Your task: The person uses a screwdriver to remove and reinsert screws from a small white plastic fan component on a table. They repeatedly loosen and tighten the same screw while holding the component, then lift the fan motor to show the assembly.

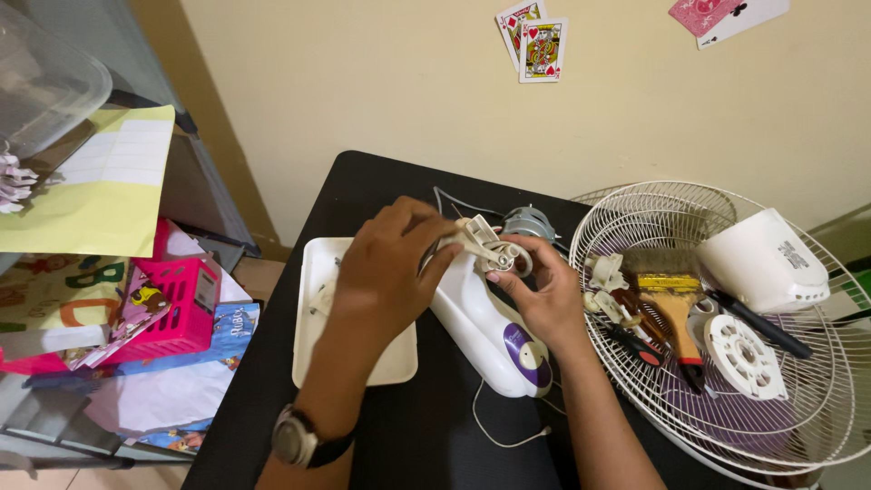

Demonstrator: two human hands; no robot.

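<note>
- The fan housing (485, 331) is glossy white plastic with a smooth purple dial.
- The small bracket (485, 243) on it is off-white plastic, smooth.
- The motor (529, 220) behind looks like dull grey metal.
- The worktop (426, 426) is matt black.
- The tray (313, 318) is white plastic, faintly shiny.
- The fan guard (726, 426) is thin white-coated wire.
- The brush (673, 308) has a wooden handle and a brassy ferrule.
- The basket (177, 313) is pink plastic lattice.
- The sheet (109, 195) is matt yellow paper.
</note>
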